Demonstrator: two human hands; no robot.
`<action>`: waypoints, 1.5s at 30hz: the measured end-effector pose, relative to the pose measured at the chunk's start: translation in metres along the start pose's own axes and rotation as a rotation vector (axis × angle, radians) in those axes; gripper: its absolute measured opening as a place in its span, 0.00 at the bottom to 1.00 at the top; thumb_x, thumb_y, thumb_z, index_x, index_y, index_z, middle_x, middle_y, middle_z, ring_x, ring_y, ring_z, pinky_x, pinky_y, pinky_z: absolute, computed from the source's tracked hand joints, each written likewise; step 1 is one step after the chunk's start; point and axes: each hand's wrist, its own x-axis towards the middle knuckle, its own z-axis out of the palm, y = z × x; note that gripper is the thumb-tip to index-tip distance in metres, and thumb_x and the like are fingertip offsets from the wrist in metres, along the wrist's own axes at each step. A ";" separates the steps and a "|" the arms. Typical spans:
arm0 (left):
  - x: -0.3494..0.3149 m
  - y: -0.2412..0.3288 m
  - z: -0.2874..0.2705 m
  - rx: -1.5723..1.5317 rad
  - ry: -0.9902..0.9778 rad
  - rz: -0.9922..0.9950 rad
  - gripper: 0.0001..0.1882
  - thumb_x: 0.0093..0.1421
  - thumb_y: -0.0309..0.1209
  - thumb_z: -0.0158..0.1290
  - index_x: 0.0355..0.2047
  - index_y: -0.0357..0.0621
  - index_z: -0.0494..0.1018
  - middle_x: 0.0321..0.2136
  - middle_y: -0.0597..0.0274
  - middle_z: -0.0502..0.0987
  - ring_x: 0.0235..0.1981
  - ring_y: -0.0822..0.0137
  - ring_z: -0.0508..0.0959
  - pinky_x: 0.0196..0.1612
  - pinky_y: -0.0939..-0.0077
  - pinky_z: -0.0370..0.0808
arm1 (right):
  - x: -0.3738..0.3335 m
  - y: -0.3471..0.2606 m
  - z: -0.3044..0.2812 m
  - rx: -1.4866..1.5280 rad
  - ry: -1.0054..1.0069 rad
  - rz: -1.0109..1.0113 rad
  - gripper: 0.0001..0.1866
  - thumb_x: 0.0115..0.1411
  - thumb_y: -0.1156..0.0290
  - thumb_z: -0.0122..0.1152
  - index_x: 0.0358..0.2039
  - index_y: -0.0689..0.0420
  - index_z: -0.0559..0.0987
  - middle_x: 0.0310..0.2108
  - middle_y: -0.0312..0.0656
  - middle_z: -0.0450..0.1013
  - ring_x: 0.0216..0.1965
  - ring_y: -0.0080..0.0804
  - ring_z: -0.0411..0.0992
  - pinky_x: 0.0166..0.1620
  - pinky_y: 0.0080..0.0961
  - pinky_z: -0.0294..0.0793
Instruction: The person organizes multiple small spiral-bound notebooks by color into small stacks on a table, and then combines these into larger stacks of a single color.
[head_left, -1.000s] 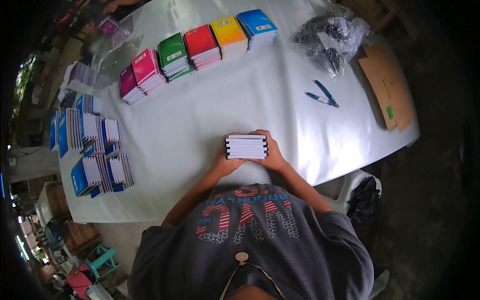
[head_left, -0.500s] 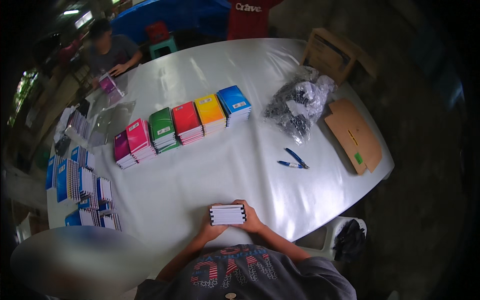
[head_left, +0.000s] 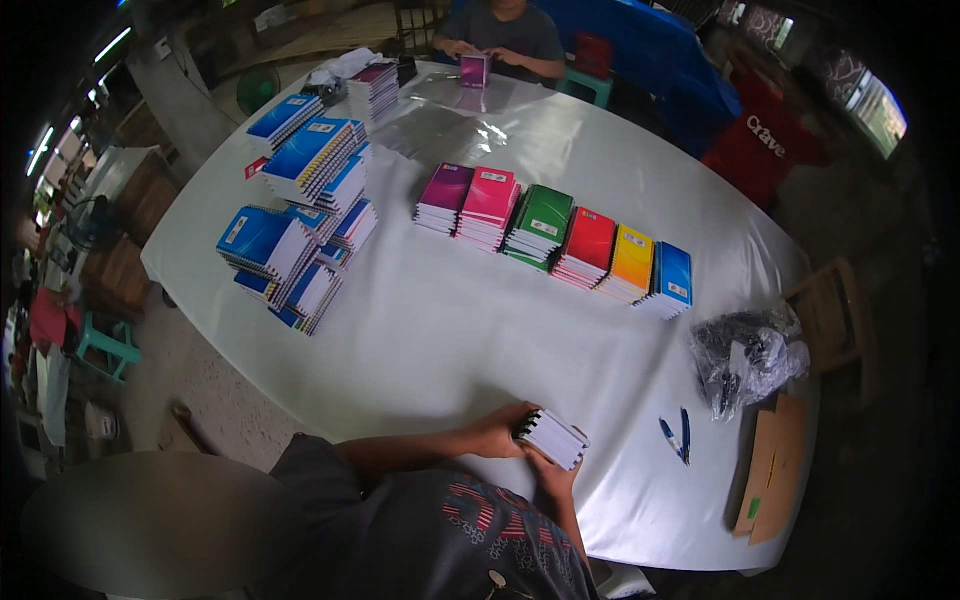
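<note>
A small stack of spiral notebooks, white page edges showing and black binding at its ends, is held just above the near edge of the table. My left hand is closed round its left end, and my right hand grips it from the near right side. The covers are mostly hidden. Beyond my hands runs a row of notebook piles: purple, pink, green, red, yellow and blue.
Several piles of blue spiral notebooks stand at the left. Blue-handled pliers, crumpled clear plastic and flat cardboard lie at the right. Across the table, a person handles a purple notebook.
The view has swung left, so the table's things sit further right, and more of the left side shows. Both hands still hold the notebook stack, now tilted in the picture.
</note>
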 end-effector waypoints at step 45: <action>0.007 0.002 0.000 0.007 -0.027 -0.032 0.30 0.42 0.31 0.63 0.45 0.41 0.64 0.41 0.49 0.69 0.44 0.51 0.70 0.48 0.62 0.66 | 0.002 -0.011 -0.006 -0.030 -0.027 -0.009 0.35 0.36 0.66 0.75 0.42 0.63 0.66 0.39 0.43 0.69 0.41 0.33 0.70 0.46 0.27 0.69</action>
